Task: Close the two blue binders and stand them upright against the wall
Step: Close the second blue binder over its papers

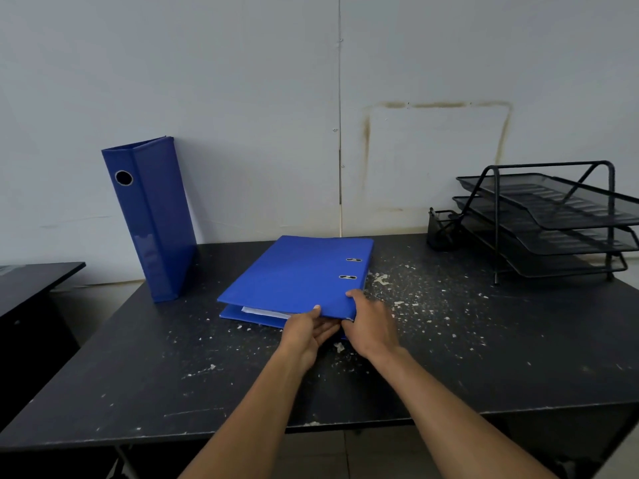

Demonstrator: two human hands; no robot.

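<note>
One blue binder (152,216) stands upright at the back left of the black table (449,357), leaning against the pale wall (262,115), its spine with a round finger hole facing me. A second blue binder (294,274) lies flat in the middle of the table, cover down, white pages showing at its near edge. My left hand (306,331) grips that near edge, thumb on top and fingers underneath. My right hand (371,323) holds the near right corner by the spine, thumb on the cover.
A black three-tier mesh paper tray (553,216) stands at the back right, with a small black mesh holder (441,229) beside it. White flecks are scattered over the tabletop. A second dark desk (31,285) sits lower at the left.
</note>
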